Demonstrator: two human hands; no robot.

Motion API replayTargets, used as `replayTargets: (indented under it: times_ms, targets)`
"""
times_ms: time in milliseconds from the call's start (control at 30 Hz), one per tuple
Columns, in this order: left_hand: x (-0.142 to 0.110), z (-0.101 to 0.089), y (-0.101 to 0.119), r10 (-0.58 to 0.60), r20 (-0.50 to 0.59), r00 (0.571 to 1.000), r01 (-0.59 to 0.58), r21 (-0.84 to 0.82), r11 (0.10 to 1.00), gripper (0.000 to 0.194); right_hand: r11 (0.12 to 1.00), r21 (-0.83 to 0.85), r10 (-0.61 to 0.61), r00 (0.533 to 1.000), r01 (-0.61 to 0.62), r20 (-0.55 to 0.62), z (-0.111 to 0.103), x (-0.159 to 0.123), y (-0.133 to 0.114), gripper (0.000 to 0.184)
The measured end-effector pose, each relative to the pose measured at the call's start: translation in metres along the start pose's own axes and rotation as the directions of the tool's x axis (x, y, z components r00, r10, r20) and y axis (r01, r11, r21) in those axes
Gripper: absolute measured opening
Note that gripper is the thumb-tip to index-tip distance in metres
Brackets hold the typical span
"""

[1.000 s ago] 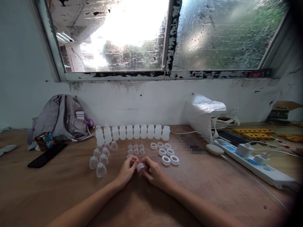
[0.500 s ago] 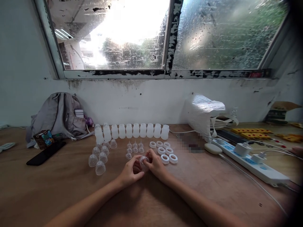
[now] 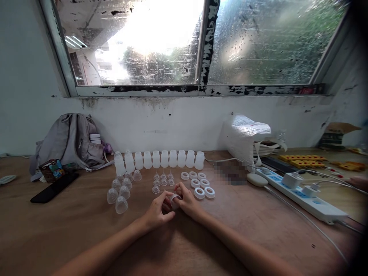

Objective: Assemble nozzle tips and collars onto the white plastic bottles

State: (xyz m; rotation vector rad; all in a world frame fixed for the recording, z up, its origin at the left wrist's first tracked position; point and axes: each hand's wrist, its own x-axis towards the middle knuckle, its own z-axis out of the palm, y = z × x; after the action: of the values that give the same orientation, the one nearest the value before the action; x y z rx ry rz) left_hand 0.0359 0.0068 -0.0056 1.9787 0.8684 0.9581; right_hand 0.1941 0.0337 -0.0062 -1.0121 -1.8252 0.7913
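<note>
The white ring [image 3: 173,204] sits between the two hands, above the worktop [image 3: 244,230] and nearer the right hand [image 3: 187,201]. That hand's grip is closed on it — thumb and fingers pinch its right side. The left hand [image 3: 156,211] curves round from the left, its thumb well apart from its fingertips; whether those fingertips touch the ring, I cannot tell. The ring looks tilted, though fingers hide how its axis runs. Beyond the hands stand the clear teats [image 3: 163,182]; the loose rings [image 3: 209,197] lie to the right — just beside the right hand.
</note>
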Motion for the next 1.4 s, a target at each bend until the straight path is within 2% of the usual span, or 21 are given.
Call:
replayTargets:
  times_ms: [133,200,300,400,500,633,833,933,1033,1133,1300,1400]
  targets:
    - [0.003,-0.002,-0.001,-0.046,-0.039,0.998,0.043,-0.064,0.997,0.031,1.0,-0.023,0.009,1.0,-0.01,-0.01,0.001,0.0,0.003,0.019]
    - [0.005,-0.002,-0.004,-0.091,-0.066,0.994,0.079,-0.172,0.982,0.027,0.999,-0.023,0.039,0.999,-0.04,-0.029,0.002,0.001,0.006,0.015]
    - [0.009,-0.003,-0.008,-0.168,-0.078,0.983,0.126,-0.38,0.916,0.031,0.998,0.012,0.068,0.995,-0.067,-0.068,0.003,0.002,0.011,0.011]
    - [0.011,-0.004,-0.009,-0.242,-0.125,0.962,0.158,-0.47,0.869,0.041,0.996,0.062,0.07,0.996,-0.067,-0.054,0.004,0.0,0.011,0.01]
    - [0.011,-0.005,-0.009,-0.239,-0.096,0.966,0.169,-0.464,0.87,0.043,0.994,0.085,0.066,0.998,-0.067,0.005,0.006,-0.003,0.006,0.011]
    - [0.01,-0.006,-0.011,-0.188,-0.026,0.982,0.156,-0.452,0.878,0.032,0.994,0.087,0.065,0.997,-0.068,0.037,0.008,-0.007,0.001,0.012]
    - [0.011,-0.009,-0.012,-0.268,-0.155,0.951,0.181,-0.423,0.888,0.036,0.998,0.059,0.032,0.999,-0.032,0.009,0.005,-0.006,0.0,0.014]
    - [0.012,-0.011,-0.01,-0.29,-0.17,0.942,0.192,-0.437,0.879,0.042,0.999,0.038,0.018,1.0,-0.018,-0.002,0.002,-0.008,-0.006,0.023]
    - [0.012,-0.012,-0.009,-0.298,-0.181,0.937,0.193,-0.441,0.877,0.039,0.999,-0.001,-0.033,0.999,0.033,-0.016,0.0,-0.01,-0.012,0.027]
    - [0.011,-0.012,-0.009,-0.308,-0.181,0.934,0.205,-0.433,0.878,0.036,0.992,-0.059,-0.11,0.993,0.112,0.031,0.001,-0.013,-0.015,0.034]
    - [0.011,-0.012,-0.013,-0.235,-0.175,0.956,0.158,-0.368,0.916,0.03,0.948,-0.196,-0.241,0.967,0.252,0.079,0.005,-0.013,-0.008,0.039]
    - [0.012,-0.015,-0.011,-0.14,-0.15,0.979,0.107,-0.207,0.972,0.028,0.934,-0.242,-0.25,0.965,0.262,0.076,0.004,-0.012,-0.005,0.038]
